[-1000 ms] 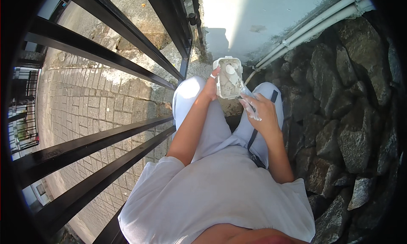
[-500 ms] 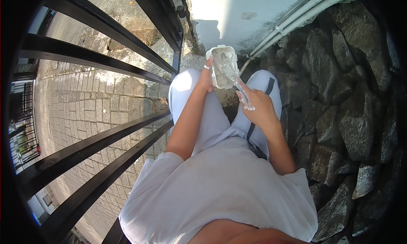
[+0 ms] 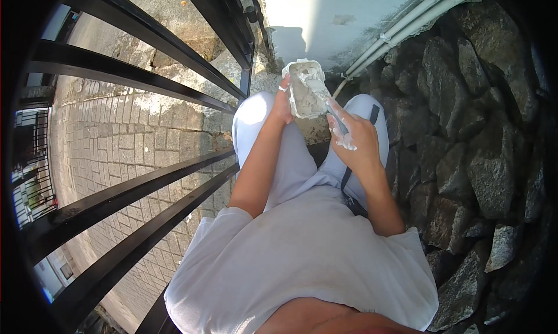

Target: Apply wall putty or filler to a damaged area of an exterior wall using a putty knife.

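Observation:
My left hand point(image 3: 281, 106) grips a small white plastic tub point(image 3: 294, 104) by its left side, holding it above my knees. Whitish paste point(image 3: 305, 106) fills much of the tub and clings to its inner walls. In my right hand point(image 3: 363, 141), closed round the handle, is a putty knife point(image 3: 340, 120). Its blade reaches into the far part of the tub and is thickly coated, so the blade's exact shape is hidden. White smears mark the handle's lower end, the right-hand fingers and a spot on the left hand.
A black metal railing point(image 3: 139, 81) runs close on my left, with brick paving point(image 3: 133, 142) beyond it. Ahead stands a pale wall point(image 3: 343, 20) with white pipes point(image 3: 401, 35) along its base. Dark rough stones point(image 3: 459, 154) cover the right side.
The putty knife's blade has moved from the tub's middle toward its far end, and more paste now sits on it. Both hands and the tub have shifted slightly right.

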Demonstrator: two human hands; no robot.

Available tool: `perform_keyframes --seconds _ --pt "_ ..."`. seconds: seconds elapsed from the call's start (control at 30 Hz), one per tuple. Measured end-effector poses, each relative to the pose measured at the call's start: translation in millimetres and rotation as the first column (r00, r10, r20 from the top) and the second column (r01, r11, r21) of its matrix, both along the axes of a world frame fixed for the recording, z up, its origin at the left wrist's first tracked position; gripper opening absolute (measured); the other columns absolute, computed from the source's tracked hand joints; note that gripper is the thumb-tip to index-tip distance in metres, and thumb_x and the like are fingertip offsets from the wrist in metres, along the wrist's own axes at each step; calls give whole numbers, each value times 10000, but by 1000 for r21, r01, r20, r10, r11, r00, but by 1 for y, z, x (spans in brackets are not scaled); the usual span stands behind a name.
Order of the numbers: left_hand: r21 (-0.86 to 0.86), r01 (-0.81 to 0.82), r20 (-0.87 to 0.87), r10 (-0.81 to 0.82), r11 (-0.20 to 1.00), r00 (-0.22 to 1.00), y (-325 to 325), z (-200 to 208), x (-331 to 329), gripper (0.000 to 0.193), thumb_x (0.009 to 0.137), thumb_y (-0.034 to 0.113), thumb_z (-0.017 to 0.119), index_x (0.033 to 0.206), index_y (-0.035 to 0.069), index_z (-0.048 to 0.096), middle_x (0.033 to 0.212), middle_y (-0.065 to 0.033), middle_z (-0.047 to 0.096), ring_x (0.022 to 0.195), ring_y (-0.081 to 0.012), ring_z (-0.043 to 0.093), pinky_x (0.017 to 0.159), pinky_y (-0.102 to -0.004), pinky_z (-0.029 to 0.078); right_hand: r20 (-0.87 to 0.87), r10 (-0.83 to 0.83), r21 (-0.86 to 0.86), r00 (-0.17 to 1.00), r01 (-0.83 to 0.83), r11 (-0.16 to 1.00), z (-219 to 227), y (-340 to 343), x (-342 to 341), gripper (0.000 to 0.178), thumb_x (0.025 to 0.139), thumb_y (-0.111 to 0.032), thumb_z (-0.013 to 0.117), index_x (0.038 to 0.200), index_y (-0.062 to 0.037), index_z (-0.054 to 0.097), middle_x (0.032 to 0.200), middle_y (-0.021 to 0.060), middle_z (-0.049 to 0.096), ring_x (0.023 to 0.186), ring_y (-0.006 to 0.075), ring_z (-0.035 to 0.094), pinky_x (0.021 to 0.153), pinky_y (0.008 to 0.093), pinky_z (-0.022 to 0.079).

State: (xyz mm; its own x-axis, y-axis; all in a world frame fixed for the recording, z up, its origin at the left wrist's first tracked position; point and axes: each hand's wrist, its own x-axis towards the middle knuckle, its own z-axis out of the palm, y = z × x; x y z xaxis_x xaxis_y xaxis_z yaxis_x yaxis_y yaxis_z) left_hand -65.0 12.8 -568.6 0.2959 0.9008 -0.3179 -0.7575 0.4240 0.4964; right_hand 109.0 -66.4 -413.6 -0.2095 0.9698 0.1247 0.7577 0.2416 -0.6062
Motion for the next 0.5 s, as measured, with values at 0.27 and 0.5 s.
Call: perform_keyframes --seconds 0.27,0.5 --pt "41 -18 -8 18 999 1000 -5 -3 2 724 933 602 459 1423 69 435 1341 -142 558 1194 -307 579 1023 -446 473 56 25 43 998 -28 999 -5 32 2 307 864 -127 665 1167 -83 685 713 232 610 636 390 590 599 434 455" --pt "-4 -21 -50 21 1000 999 -3 2 -1 775 895 640 481 1411 62 453 1331 -141 568 1188 -294 583 1023 -432 473 -12 101 -58 995 -102 993 -2 53 -4 330 858 -154 630 1165 -43 677 686 237 621 680 427 613 664 485 493"
